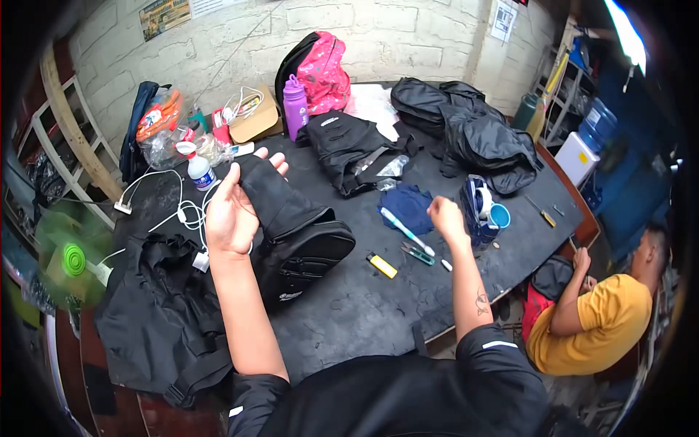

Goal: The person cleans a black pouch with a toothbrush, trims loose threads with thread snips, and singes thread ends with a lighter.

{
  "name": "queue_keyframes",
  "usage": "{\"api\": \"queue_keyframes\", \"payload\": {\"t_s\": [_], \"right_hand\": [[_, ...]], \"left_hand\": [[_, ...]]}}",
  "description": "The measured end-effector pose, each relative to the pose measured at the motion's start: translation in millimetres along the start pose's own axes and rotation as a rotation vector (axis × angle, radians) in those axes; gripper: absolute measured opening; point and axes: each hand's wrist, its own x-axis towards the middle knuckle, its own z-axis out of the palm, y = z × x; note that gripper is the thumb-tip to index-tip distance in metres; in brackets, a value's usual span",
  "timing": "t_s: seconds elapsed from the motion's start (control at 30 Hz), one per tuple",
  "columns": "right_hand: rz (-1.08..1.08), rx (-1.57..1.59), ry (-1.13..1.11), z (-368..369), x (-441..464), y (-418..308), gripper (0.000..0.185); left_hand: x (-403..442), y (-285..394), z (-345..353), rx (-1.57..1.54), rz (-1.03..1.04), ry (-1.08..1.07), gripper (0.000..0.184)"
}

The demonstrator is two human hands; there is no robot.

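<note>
My left hand (234,213) reaches in at the left of a small black zippered bag (306,247). The bag's upper panel lies across its fingers, whose tips show past the far edge, with the thumb on the near side. My right hand (445,217) is closed in a fist beside a dark blue cloth (408,207); anything inside it is hidden. In front of that hand are a white and light-blue pen-like tool (405,229), green-handled thread snips (418,253) and a yellow lighter (381,266).
Black fabric (164,313) lies at left by a white cable and a bottle (200,172). Black bags (480,131), a purple bottle (295,109) and a pink backpack (325,73) stand at the back. A co-worker in a yellow shirt (597,320) sits at right; a screwdriver (542,212) lies nearby.
</note>
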Motion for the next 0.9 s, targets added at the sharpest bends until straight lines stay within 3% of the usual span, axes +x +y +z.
{"api": "queue_keyframes", "payload": {"t_s": [0.17, 0.3, 0.47, 0.53, 0.6, 0.63, 0.7, 0.77, 0.87, 0.9], "right_hand": [[-0.075, -0.104, -0.214, 34.8, -23.2, -18.6, 0.03], [-0.092, -0.224, -0.286, 89.5, -22.2, -10.7, 0.03], [-0.16, -0.172, -0.317, 78.3, -39.2, -43.8, 0.021], [-0.184, -0.21, -0.335, 80.1, -36.3, -44.6, 0.019], [-0.195, -0.16, -0.296, 71.9, -28.7, -42.0, 0.023], [-0.292, -0.024, -0.114, 58.4, -22.9, -44.1, 0.017], [-0.079, 0.688, -0.174, -6.3, -21.4, -81.9, 0.003], [-0.206, 1.353, -0.178, -40.8, -20.8, -97.9, 0.013], [-0.346, 1.87, -0.46, -73.9, -44.3, -133.3, 0.023], [-0.347, 1.906, -0.556, -73.4, -50.1, -136.6, 0.027]], "left_hand": [[7.0, -16.9, 6.5, -0.123, -0.068, 0.002, 0.049], [6.8, -24.5, 11.7, -0.164, -0.076, 0.052, 0.055], [-1.8, -21.1, 14.6, -0.228, -0.035, 0.032, 0.057], [-4.8, -21.7, 20.0, -0.217, -0.023, 0.054, 0.055], [-8.3, -24.1, 22.7, 0.068, 0.041, 0.094, 0.052], [-9.7, -23.8, 21.9, 0.12, 0.054, 0.094, 0.05], [-8.5, -17.8, 17.0, 0.034, -0.002, 0.053, 0.049], [-5.0, -19.4, 11.6, -0.147, -0.05, 0.022, 0.05], [-0.7, -23.4, 18.5, -0.291, -0.044, -0.024, 0.048], [-1.2, -24.1, 20.8, -0.32, -0.059, -0.034, 0.05]]}}
